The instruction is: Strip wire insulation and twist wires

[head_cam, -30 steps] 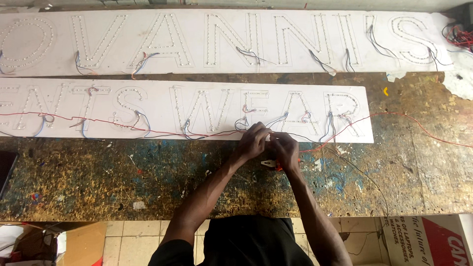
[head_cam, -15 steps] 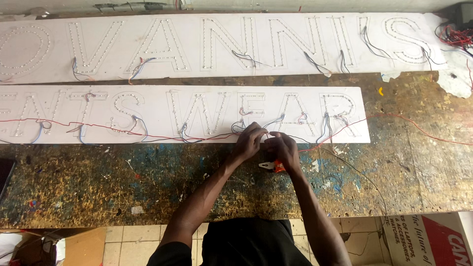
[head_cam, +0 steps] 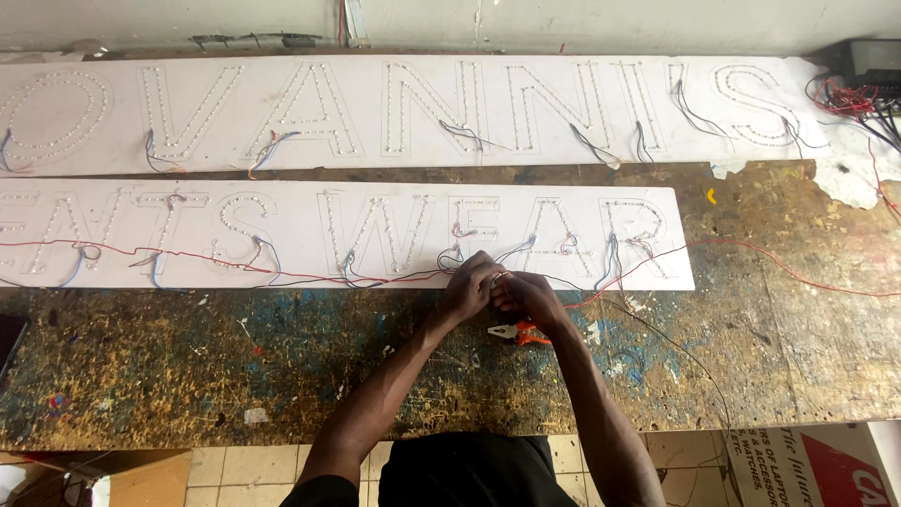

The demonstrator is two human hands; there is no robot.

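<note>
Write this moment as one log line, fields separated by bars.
left hand and right hand: pinching thin wires | site: lower white sign panel edge | orange pliers: on workbench

Left hand [head_cam: 469,289]: bare; no glove, ring or watch is seen.
Right hand [head_cam: 527,299]: bare; no glove or band is seen.
Forearms: left uncovered down to the elbows.
Black fabric short-sleeved top [head_cam: 469,471]: worn on the torso; a sleeve edge is seen above the left elbow.

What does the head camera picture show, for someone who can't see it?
Both hands, left hand and right hand, pinch thin wires together at the near edge of a white sign board. Orange-handled pliers lie beside them on a paint-stained workbench.
</note>
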